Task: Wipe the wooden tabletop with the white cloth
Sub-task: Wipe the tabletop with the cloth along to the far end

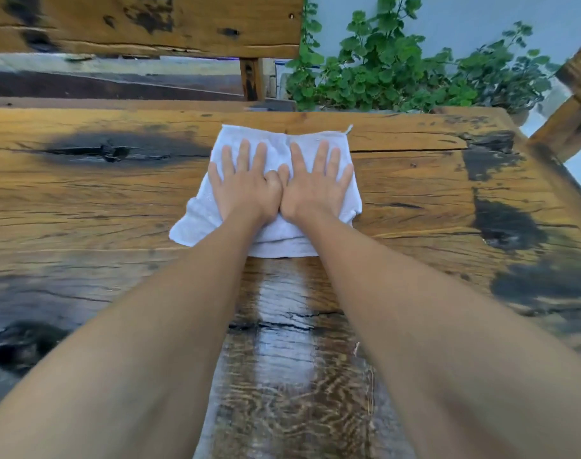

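Head view, left to right. At 9 o'clock, a dark charred knot (112, 150) in the wooden tabletop (84, 200), blackened all around. At 11 o'clock, beyond the far edge, a wooden bench back (143, 24) on an upright post. Centre, toward 12 o'clock, a white cloth (276, 154) spread flat on the planks, rumpled at its near edge, a small loop sticking out at its far right corner. Left hand (246, 188) flat on the cloth, fingers straight and spread, pressing down, gripping nothing. Right hand (315, 188) just beside it, likewise flat with fingers spread, thumbs touching in the middle. At 6 o'clock, between the forearms, a glossy wet-looking streak along the wood. At 1 o'clock, green leafy plants (398, 71) against a pale wall. At 3 o'clock, more black patches (504, 223) on the planks.
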{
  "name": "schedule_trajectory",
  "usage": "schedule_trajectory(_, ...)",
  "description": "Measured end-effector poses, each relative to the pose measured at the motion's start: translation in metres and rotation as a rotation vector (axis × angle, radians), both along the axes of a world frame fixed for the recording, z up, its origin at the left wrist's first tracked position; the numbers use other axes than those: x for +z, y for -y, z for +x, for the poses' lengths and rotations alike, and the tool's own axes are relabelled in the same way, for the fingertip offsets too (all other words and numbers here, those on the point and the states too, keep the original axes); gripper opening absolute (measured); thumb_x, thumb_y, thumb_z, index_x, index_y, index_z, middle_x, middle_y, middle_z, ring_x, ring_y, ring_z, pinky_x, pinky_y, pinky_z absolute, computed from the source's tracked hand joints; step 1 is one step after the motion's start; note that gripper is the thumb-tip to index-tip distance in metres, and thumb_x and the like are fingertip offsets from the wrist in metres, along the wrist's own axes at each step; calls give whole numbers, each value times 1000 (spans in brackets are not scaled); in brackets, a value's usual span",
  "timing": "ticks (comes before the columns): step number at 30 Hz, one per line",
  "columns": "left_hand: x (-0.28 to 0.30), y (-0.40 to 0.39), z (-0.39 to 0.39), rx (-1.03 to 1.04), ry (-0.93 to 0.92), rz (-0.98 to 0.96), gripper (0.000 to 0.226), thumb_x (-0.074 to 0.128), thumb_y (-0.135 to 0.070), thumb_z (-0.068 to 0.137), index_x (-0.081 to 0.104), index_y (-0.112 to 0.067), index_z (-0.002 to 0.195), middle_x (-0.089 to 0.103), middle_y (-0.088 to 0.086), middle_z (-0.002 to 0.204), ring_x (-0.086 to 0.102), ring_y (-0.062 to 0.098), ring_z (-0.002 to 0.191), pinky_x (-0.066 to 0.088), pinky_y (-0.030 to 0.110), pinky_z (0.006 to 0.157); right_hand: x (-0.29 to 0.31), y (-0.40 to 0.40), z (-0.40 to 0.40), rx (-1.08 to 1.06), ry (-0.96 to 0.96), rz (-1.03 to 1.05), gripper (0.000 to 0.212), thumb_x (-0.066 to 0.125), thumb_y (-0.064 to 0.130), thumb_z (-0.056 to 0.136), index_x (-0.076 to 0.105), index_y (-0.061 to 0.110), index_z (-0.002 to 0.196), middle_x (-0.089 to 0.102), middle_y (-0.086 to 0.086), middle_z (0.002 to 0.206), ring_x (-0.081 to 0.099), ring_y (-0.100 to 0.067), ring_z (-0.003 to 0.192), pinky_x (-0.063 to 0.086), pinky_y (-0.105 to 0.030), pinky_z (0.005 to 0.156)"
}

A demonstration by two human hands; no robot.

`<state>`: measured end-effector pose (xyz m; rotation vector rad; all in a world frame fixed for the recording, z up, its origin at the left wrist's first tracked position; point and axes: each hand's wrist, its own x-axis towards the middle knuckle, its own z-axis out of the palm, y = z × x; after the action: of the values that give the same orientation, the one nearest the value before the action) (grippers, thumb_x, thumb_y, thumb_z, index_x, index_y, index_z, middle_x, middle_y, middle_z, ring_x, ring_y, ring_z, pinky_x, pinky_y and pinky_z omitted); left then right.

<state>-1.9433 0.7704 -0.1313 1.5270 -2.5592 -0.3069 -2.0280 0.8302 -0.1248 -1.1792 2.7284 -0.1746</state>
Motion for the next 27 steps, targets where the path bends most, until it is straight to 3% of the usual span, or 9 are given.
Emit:
schedule_trajectory(9, -6, -119, 68, 35, -13, 56, 60, 13, -50, 102, 5, -36, 159, -3, -9, 169, -11, 23, 156, -8, 50, 124, -2, -113, 67, 35, 0, 22, 56, 8, 52, 107, -6, 41, 160, -18, -7, 169, -18, -29, 156, -11, -56, 123)
schedule_trajectory(21, 7, -363, 202, -17, -7, 149, 64, 13, -47, 97, 6, -35, 160, -2, -7, 169, -11, 23, 156, -3, 50, 124, 7, -360, 196, 36, 54, 78, 55, 11, 51, 107, -5, 42, 160, -17, -2, 170, -16, -22, 156, -8, -51, 125)
schedule_trajectory(27, 15, -479, 259, -44, -20, 169, 64, 20, -43, 97, 15, -31, 160, 4, -4, 169, -5, 26, 156, 3, 51, 125, 10, -479, 256, -102, 56, 51, 58, 14, 55, 105, -9, 45, 158, -19, 5, 169, -18, -17, 156, -7, -45, 126)
